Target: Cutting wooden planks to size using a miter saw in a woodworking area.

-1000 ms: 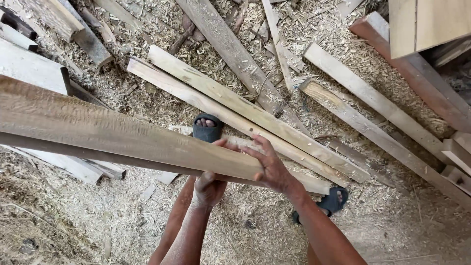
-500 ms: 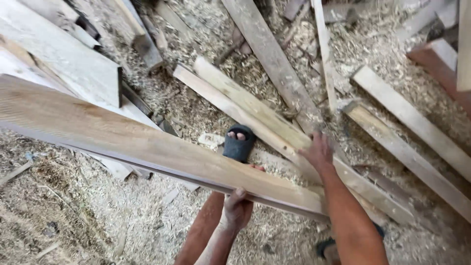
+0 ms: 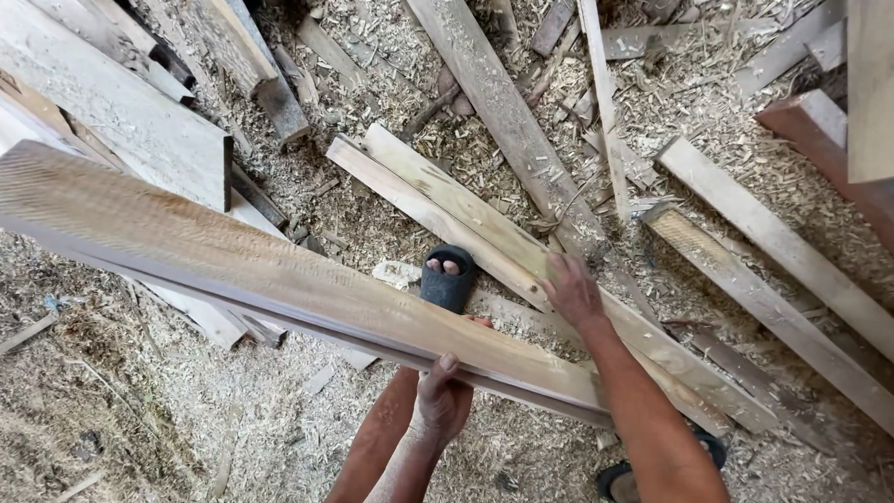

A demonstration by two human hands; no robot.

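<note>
The left hand point(image 3: 442, 402) is gripping a long plank point(image 3: 261, 270) from below, while the right hand point(image 3: 573, 291) is resting on a floor board point(image 3: 484, 224) amid sawdust point(image 3: 140, 410).

woodworking yard, sawdust-covered ground point(image 3: 140, 410), rough-sawn planks point(image 3: 494, 84) scattered about

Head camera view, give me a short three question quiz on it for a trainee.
1. True or false: the left hand grips the lower edge of the long plank.
2. What does the right hand touch? A) a hammer B) a pale board on the ground C) a bucket
3. Fill in: the ground is strewn with wood shavings and ____.

Key:
1. True; the thumb shows over the plank's edge.
2. B; the hand lies on the board, beside the black sandal.
3. Sawdust.
</note>
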